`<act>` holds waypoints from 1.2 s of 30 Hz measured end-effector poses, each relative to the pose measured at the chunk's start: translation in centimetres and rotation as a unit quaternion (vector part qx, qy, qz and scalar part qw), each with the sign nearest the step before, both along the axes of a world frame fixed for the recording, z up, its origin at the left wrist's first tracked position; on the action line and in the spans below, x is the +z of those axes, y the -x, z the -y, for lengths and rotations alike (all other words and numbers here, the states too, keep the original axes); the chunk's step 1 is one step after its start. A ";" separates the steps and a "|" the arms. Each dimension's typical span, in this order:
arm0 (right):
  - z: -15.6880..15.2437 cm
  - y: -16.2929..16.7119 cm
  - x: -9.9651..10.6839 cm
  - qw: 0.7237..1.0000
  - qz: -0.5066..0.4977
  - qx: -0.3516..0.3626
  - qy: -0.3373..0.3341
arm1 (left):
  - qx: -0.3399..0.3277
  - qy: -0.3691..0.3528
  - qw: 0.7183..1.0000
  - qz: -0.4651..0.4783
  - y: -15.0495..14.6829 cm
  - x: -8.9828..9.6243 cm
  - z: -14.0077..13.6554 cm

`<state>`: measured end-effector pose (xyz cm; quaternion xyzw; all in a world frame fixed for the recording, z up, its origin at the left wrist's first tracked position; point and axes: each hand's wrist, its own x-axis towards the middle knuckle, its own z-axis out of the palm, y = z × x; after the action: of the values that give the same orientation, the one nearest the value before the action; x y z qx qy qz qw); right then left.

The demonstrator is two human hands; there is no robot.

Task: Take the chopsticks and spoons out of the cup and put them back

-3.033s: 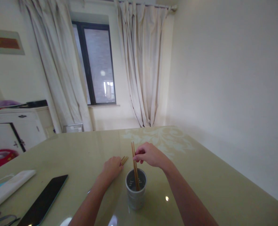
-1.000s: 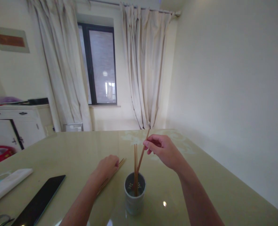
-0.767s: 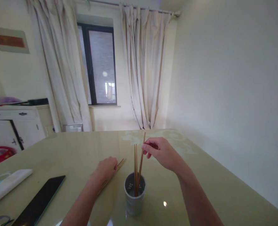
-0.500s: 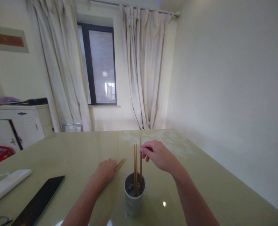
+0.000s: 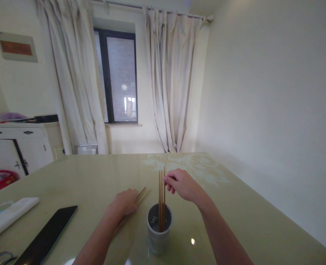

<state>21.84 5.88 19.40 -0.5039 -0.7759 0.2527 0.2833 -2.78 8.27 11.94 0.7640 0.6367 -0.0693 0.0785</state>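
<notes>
A grey cylindrical holder (image 5: 159, 241) with small holes in its base stands upright on the table, several wooden chopsticks (image 5: 160, 200) leaning together inside it. My right hand (image 5: 178, 180) pinches the upper part of the rightmost chopstick (image 5: 164, 191), whose lower end is inside the holder. To the left of the holder, my left hand (image 5: 126, 201) rests low over the table, closed around more chopsticks (image 5: 141, 193). Only their tips stick out past its fingers, so their number is unclear.
The glossy greenish table (image 5: 96, 176) reaches toward a curtained window. On its left lie a black flat slab (image 5: 48, 235), a white long object (image 5: 12, 215) and dark-handled scissors (image 5: 0, 257) at the edge of view. A wall (image 5: 275, 129) runs along the right side.
The chopstick in my right hand has gone slightly lower into the holder and nearer the other chopsticks. My left hand has barely shifted; the chopstick tips there now look more spread.
</notes>
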 end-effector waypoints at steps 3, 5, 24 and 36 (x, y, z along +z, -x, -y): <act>0.0 -0.1 -0.1 1.000 -0.006 0.003 0.004 | -0.007 0.003 1.000 0.013 0.0 -0.2 0.0; 0.0 -0.2 -0.1 1.000 -0.011 0.004 0.010 | -0.011 0.005 1.000 0.022 0.0 -0.3 0.0; 0.1 -0.1 -0.1 1.000 -0.017 -0.001 0.000 | -0.052 -0.165 0.939 0.298 -0.2 5.7 1.0; 1.5 -0.5 2.1 0.993 -0.092 -0.038 -0.059 | -0.120 -0.168 0.855 0.476 -2.8 7.4 2.9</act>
<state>22.36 4.40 21.53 -0.4903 -0.7405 0.2407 0.3916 0.05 5.39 19.39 0.7756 0.4268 0.4020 0.2339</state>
